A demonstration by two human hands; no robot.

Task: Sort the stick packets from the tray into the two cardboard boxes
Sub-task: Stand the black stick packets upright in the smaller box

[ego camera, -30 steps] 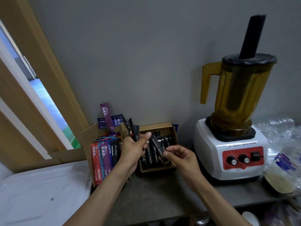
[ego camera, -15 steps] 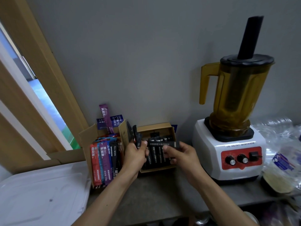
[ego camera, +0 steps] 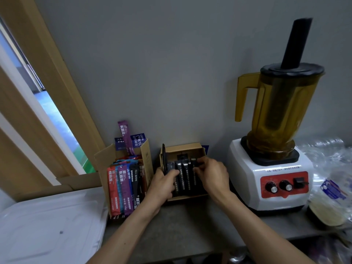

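Two cardboard boxes stand against the grey wall. The left box [ego camera: 103, 161] holds red, purple, blue and black stick packets [ego camera: 123, 185], some sticking up at the back. The right box [ego camera: 182, 147] holds black stick packets [ego camera: 183, 176] side by side. My left hand [ego camera: 163, 182] grips a few black packets at that box's left edge, standing upright. My right hand [ego camera: 213, 176] pinches a black packet [ego camera: 194, 161] over the box's right side, pressing it among the others. The white tray [ego camera: 47, 223] lies at the lower left with nothing on its visible part.
A blender [ego camera: 272, 149] with an amber jug and white base stands right of the boxes. Clear plastic bags [ego camera: 331, 180] crowd the far right. A wooden window frame [ego camera: 47, 92] slants along the left. The grey counter edge [ego camera: 190, 244] runs below my arms.
My right hand took the black packet from mid-air down into the right box. My left hand shifted right, from between the boxes to the right box's left edge.
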